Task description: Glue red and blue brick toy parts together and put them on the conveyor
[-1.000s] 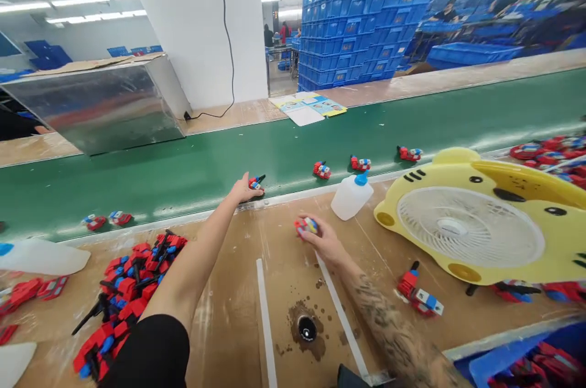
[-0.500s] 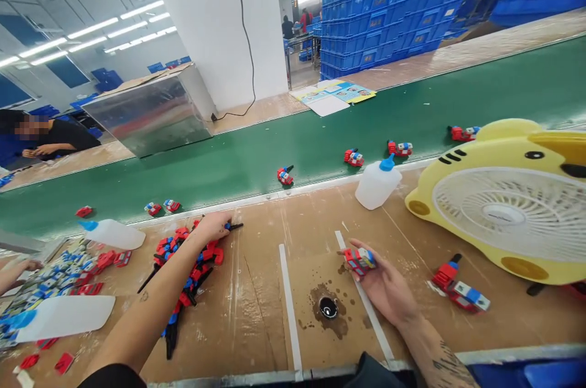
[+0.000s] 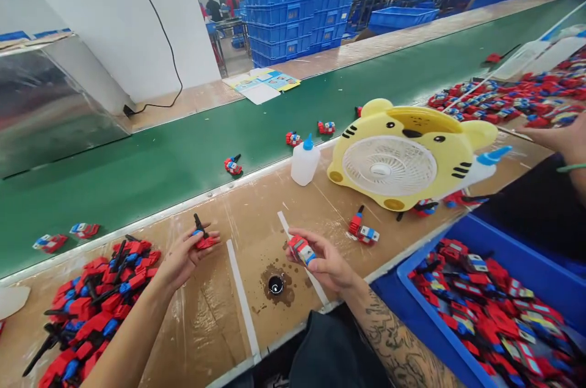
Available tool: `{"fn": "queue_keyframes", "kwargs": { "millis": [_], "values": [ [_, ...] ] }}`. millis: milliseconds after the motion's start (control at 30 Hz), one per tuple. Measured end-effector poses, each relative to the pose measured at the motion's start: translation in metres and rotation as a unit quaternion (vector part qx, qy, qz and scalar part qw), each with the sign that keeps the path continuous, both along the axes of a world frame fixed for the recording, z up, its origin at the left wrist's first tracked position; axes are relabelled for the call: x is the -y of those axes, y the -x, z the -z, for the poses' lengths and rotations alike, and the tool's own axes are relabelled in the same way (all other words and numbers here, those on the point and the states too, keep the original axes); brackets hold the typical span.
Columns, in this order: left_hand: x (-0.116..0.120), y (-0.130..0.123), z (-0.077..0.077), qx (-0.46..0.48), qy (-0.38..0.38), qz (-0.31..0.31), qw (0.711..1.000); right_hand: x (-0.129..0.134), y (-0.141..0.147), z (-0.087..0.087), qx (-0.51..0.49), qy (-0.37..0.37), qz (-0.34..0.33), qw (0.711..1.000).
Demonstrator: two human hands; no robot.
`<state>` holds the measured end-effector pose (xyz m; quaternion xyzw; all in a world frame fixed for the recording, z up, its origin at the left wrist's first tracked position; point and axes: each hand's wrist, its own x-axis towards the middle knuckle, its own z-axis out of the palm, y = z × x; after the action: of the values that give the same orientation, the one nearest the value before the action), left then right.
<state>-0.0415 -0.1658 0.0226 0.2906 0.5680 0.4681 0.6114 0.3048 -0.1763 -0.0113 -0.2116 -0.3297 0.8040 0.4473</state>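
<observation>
My left hand (image 3: 182,258) is closed on a small red, blue and black toy part (image 3: 201,238) with a black rod pointing up. A heap of similar toy parts (image 3: 98,308) lies beside my left forearm. In my right hand (image 3: 333,266) is a red, white and blue toy piece (image 3: 301,249), held between thumb and fingers. Between and below the hands, a small dark round cup (image 3: 275,285) sits among wet stains on the brown tabletop. A joined toy (image 3: 363,229) rests to the right of my right hand.
Behind the table runs a green conveyor belt (image 3: 183,168) with several toys. A white squeeze bottle (image 3: 304,163) and a yellow tiger-faced fan (image 3: 407,156) stand near its edge. A blue bin (image 3: 403,272) full of toys is at right. Another person's hand (image 3: 561,138) shows at the far right.
The view has swung right, bringing the blue bin into sight. My left hand has come away from the heap with a toy part. My right hand still holds its piece.
</observation>
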Motion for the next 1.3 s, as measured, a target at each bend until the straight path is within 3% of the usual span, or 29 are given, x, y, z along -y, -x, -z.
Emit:
{"fn": "queue_keyframes", "kwargs": {
  "millis": [67,167,333,400,467,533,633,700,767,867,933,1000,1067,1200,1233,1300],
  "values": [
    [0.010,-0.013,-0.007,0.074,-0.007,0.021,0.997,0.000,-0.001,0.002,0.011,0.003,-0.013,1.000],
    [0.026,-0.027,-0.013,0.096,-0.003,0.064,0.993,0.001,-0.002,0.006,0.027,0.008,-0.004,1.000],
    [0.046,-0.050,-0.015,0.078,0.012,0.187,0.979,0.002,-0.005,0.012,0.067,0.020,0.048,0.996],
    [0.049,-0.061,-0.018,0.048,-0.021,0.239,0.970,0.001,-0.006,0.013,0.075,0.021,0.062,0.995],
    [0.049,-0.071,-0.023,-0.048,-0.090,0.301,0.948,0.001,-0.008,0.015,0.076,0.020,0.072,0.994],
    [0.048,-0.079,-0.030,-0.202,-0.206,0.378,0.880,0.002,-0.009,0.016,0.074,0.020,0.078,0.994],
    [0.047,-0.089,-0.036,-0.398,-0.382,0.475,0.686,0.004,-0.010,0.019,0.086,0.022,0.081,0.993],
    [0.046,-0.097,-0.037,-0.459,-0.440,0.517,0.573,0.006,-0.010,0.022,0.105,0.017,0.077,0.991],
    [0.045,-0.105,-0.036,-0.486,-0.465,0.534,0.512,0.007,-0.011,0.024,0.119,0.010,0.076,0.990],
    [0.043,-0.113,-0.035,-0.496,-0.476,0.534,0.492,0.009,-0.012,0.025,0.120,0.015,0.080,0.989],
    [0.042,-0.111,-0.033,-0.487,-0.468,0.540,0.502,0.010,-0.013,0.024,0.114,0.025,0.086,0.989],
    [0.041,-0.106,-0.031,-0.469,-0.454,0.529,0.542,0.011,-0.014,0.021,0.104,0.027,0.092,0.990],
    [0.041,-0.101,-0.026,-0.433,-0.429,0.487,0.626,0.012,-0.013,0.017,0.093,0.018,0.090,0.991],
    [0.043,-0.100,-0.011,-0.297,-0.299,0.289,0.860,0.014,-0.004,0.010,0.068,0.017,0.076,0.995],
    [0.043,-0.103,-0.008,-0.248,-0.256,0.229,0.906,0.015,-0.001,0.009,0.061,0.022,0.081,0.995],
    [0.044,-0.112,-0.005,-0.155,-0.184,0.132,0.962,0.014,0.007,0.008,0.051,0.031,0.098,0.993]
  ]
}}
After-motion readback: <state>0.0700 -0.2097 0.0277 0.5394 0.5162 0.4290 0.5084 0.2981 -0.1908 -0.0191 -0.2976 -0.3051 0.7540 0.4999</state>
